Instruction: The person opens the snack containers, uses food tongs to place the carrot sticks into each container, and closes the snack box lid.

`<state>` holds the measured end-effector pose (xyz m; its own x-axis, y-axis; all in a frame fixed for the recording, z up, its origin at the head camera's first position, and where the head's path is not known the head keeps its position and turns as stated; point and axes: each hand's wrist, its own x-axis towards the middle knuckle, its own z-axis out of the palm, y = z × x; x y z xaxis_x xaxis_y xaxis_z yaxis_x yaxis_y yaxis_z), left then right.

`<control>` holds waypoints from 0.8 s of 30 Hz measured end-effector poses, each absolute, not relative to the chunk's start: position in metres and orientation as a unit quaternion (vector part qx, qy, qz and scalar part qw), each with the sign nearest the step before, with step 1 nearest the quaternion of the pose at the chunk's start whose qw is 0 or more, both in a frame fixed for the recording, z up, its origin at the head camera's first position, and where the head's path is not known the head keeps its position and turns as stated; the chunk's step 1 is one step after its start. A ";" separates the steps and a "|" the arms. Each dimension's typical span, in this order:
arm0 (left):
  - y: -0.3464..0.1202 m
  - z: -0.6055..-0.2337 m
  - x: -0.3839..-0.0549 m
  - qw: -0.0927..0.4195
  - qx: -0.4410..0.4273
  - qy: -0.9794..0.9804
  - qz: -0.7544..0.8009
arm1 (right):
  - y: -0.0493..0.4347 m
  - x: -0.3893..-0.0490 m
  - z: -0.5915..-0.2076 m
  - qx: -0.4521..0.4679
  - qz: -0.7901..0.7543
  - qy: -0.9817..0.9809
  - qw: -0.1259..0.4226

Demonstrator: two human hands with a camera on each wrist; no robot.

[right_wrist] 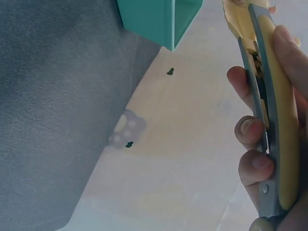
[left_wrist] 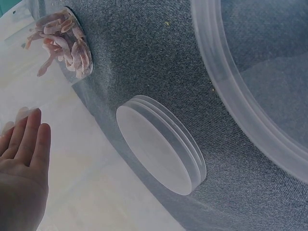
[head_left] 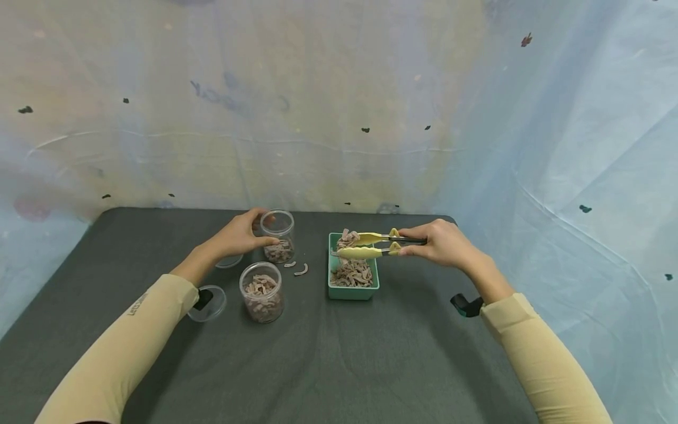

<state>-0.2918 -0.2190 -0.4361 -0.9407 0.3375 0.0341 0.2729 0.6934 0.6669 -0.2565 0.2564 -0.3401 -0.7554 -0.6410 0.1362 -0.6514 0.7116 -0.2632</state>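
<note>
Left hand: the left hand (head_left: 238, 235) grips the far jar (head_left: 279, 235), thumb on its near side and fingers on its far side, spread about as wide as the jar; in the left wrist view they look almost straight.
Right hand: the right hand (head_left: 445, 242) holds the tongs (head_left: 360, 253) sideways, thumb and fingers wrapped round the handles.
Tongs: the two yellow ends stand somewhat apart over the green tub (head_left: 353, 292), pale strips (head_left: 347, 238) between them.
Green tub: on the bench (head_left: 318, 365), right of both jars, more strips lying in its near part.
Far jar: clear, upright, with strips in its lower part.
Near jar: the near jar (head_left: 266, 309) stands upright, nearer and slightly left, with strips inside.
Loose pieces: two loose strips (head_left: 301, 270) lie on the bench between the far jar and the tub.
Lids: the near lid (head_left: 213, 307) lies left of the near jar; the far lid (head_left: 229, 262), partly hidden by the left wrist, lies farther off.
Backdrop: pale plastic sheeting (head_left: 328, 118) rises beyond the bench.
</note>
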 end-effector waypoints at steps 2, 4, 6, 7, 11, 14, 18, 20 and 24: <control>-0.219 -0.437 -0.292 0.046 0.165 0.919 0.355 | 0.256 -0.257 -0.338 0.350 0.149 -0.925 0.017; -0.218 -0.438 -0.292 0.048 0.164 0.919 0.356 | 0.257 -0.258 -0.337 0.350 0.148 -0.925 0.015; -0.218 -0.438 -0.292 0.048 0.163 0.919 0.357 | 0.258 -0.258 -0.337 0.347 0.146 -0.926 0.013; -0.218 -0.439 -0.292 0.048 0.163 0.918 0.357 | 0.258 -0.259 -0.337 0.346 0.146 -0.927 0.011; -0.219 -0.439 -0.293 0.047 0.163 0.919 0.355 | 0.259 -0.259 -0.338 0.343 0.146 -0.928 0.008; -0.219 -0.438 -0.293 0.046 0.164 0.919 0.354 | 0.260 -0.260 -0.338 0.342 0.149 -0.928 0.008; -0.219 -0.439 -0.293 0.048 0.163 0.919 0.355 | 0.260 -0.261 -0.338 0.343 0.151 -0.927 0.010; -0.219 -0.439 -0.292 0.049 0.164 0.919 0.356 | 0.260 -0.261 -0.338 0.342 0.151 -0.928 0.012; -0.219 -0.439 -0.292 0.047 0.163 0.919 0.356 | 0.259 -0.264 -0.335 0.335 0.157 -0.929 0.015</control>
<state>-0.2919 -0.2195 -0.4387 -0.9421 0.3340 0.0296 0.2668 0.6929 0.6699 -0.2638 0.2586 -0.3354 -0.7757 -0.6170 0.1325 -0.6263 0.7271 -0.2813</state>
